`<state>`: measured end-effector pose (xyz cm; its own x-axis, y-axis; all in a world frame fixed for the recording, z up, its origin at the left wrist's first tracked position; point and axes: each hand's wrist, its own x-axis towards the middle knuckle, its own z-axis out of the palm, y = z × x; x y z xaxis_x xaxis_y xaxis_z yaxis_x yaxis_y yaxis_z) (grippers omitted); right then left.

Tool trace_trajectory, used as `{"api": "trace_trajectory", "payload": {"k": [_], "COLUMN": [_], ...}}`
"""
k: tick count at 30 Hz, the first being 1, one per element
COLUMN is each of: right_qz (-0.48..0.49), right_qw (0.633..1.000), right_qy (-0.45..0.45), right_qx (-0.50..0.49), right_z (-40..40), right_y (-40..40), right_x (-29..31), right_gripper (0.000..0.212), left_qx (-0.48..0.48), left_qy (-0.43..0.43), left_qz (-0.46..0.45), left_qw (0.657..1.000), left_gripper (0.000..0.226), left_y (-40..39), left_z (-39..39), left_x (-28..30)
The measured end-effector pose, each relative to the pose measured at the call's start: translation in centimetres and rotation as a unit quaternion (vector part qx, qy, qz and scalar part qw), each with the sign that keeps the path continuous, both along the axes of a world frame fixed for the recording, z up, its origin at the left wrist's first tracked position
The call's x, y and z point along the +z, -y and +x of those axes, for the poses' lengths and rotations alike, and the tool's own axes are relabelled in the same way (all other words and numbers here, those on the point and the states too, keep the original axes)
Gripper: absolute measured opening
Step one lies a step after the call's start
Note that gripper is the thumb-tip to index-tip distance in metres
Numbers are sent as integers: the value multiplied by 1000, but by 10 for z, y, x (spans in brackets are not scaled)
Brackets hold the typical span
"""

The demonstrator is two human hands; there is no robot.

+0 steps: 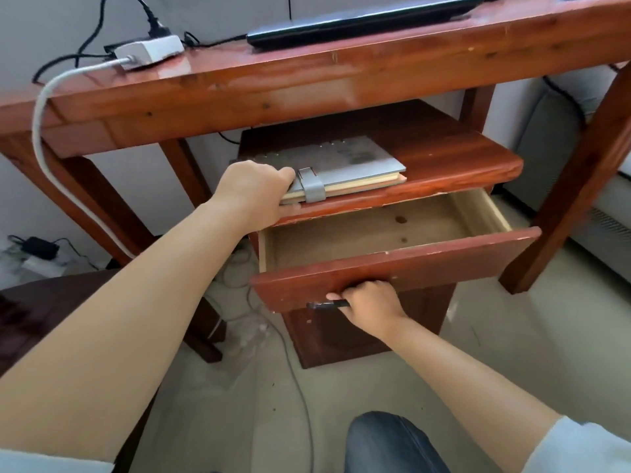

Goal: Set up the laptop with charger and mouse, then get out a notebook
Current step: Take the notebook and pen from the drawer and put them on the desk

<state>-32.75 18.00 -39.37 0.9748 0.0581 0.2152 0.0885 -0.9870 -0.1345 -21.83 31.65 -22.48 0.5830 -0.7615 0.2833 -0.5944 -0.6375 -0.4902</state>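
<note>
Laptop [365, 20] sits closed on the desk [307, 80] with a cable running in, no mouse visible, while the left hand [252, 189] grips the notebook [341, 169] on the cabinet top and the right hand [372, 302] clasps the open drawer's handle [324, 305].

Left hand [254, 186] gripping grey notebook [345, 165] on cabinet [454, 158] — right hand [370, 303] holding drawer [392, 268] handle

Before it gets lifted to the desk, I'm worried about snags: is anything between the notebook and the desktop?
Yes. The notebook, gripped by the left hand, lies on the cabinet tucked under the desk; the desk's front edge overhangs it, so it must slide out first.
</note>
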Motion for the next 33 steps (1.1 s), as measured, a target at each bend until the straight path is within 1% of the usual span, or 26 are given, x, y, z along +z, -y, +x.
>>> {"api": "trace_trajectory", "payload": {"k": [2,4,8,12,14,16,18,21,23,25,27,29,33], "right_qz": [25,54,69,76,71,67,74,82,122,189,242,279,281], "right_qw": [999,997,996,995,996,996,995,992,983,961,938,922,921], "right_qy": [24,45,-8,-32,-36,-51,-65,-84,-118,-170,-209,-222,-207], "right_qx": [-25,-44,-48,-56,-50,-37,-29,-44,-69,-105,-132,-149,-172], "right_z": [9,23,55,71,74,69,58,36,20,7,-3,-8,-3], "right_y": [1,8,17,23,26,26,26,26,30,33,37,42,49], "right_x": [10,23,40,40,41,40,38,49,65,90,119,155,239], "right_gripper": [54,54,47,54,55,52,44,37,35,37,34,29,26], "left_qx": [-6,-19,-33,-29,-30,-35,-39,-41,-37,-28,-26,-17,47], "left_qy": [-4,-5,-13,-20,-21,-17,-11,-17,-32,-49,-67,-94,-220], "left_qz": [14,20,5,-2,-3,-4,-3,25,51,65,63,44,-2], "left_qw": [1000,1000,999,999,999,999,999,999,998,996,995,994,974], "left_gripper": [31,35,45,46,46,46,46,44,40,35,32,32,38], "left_y": [-1,-1,-2,-1,-1,0,0,2,5,6,8,8,-4], "left_z": [2,5,8,13,15,16,17,17,17,19,23,23,18], "left_x": [-1,0,0,3,3,2,3,14,29,50,74,101,156]}}
